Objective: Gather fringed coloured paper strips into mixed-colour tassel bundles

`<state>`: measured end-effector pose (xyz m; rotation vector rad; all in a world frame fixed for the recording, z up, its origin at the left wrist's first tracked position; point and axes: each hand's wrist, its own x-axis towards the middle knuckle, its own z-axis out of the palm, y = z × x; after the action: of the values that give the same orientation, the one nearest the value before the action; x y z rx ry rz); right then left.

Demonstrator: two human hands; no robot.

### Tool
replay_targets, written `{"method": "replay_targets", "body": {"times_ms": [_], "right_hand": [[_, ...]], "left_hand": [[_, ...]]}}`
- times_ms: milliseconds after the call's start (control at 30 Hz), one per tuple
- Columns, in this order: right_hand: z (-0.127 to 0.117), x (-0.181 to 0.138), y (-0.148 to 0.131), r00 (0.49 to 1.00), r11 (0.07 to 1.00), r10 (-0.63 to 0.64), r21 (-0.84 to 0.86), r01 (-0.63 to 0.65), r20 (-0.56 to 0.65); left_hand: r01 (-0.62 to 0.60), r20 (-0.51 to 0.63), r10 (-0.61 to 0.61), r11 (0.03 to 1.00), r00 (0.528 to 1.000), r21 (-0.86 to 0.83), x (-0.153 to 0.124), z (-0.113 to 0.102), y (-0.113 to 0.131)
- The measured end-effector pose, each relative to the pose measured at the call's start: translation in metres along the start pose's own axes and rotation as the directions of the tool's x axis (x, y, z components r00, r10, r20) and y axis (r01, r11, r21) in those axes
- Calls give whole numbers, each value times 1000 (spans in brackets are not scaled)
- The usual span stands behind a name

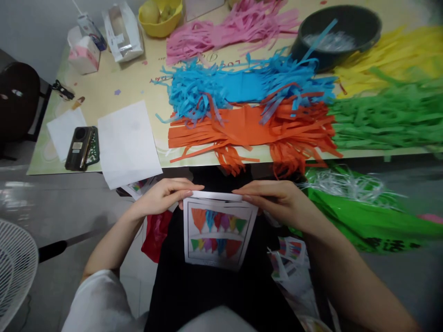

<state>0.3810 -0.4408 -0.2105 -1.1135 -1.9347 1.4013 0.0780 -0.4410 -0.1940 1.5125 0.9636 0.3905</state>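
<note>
while left hand (162, 196) and right hand (277, 200) pinch the printed card (216, 240), a black bowl (372, 27) holds clear shreds (330, 41).

The card (217, 240), a white rectangular sheet printed with two framed rows of pointed pennants in orange, blue, red, pink, yellow and green, lies face up and slightly askew over the dark lap (207, 290), its top edge pinched by the left hand (162, 196) and right hand (277, 200).
</note>
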Motion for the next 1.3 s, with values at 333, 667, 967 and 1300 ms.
{"method": "replay_targets", "body": {"times_ms": [333,667,967,1300], "right_hand": [[2,3,5,997,994,65,81,-67,37],[2,2,8,997,997,54,50,-56,51],[4,3,10,998,999,35,39,-37,55],[3,3,9,998,998,39,44,-41,42]], "left_hand": [[104,52,-101,992,994,-75,4,-5,-3],[25,60,-25,1000,998,12,-6,-3,-5],[62,119,-56,997,991,-47,-6,-9,-3],[120,115,-109,988,987,-97,-2,-10,-1]]}}
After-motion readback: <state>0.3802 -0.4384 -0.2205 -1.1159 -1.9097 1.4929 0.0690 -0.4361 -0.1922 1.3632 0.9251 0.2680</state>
